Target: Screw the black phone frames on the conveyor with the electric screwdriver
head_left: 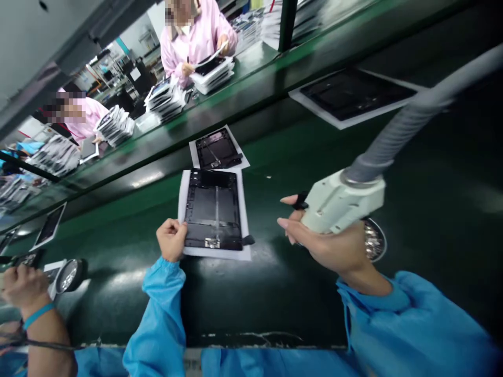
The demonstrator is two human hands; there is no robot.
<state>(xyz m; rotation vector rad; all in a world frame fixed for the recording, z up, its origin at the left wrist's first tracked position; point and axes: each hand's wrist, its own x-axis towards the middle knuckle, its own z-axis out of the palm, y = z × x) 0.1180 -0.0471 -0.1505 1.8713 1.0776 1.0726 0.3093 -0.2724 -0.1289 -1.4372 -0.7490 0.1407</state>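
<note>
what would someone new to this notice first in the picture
Probably the pale, hose-fed tool in the person's right hand, angled in from the upper right. Next, the black panel on a white sheet near the centre, its left edge held by the left hand. Beyond the green work surface, a person in pink handles a stack of sheets and panels.

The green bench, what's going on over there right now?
A person in blue sleeves grips the left edge of a black panel and its white sheet with the left hand. The right hand holds a pale green device attached to a grey hose, away from the panel. Another panel lies just beyond on its own sheet. Across the bench, two people in pink sit by stacks.
</note>
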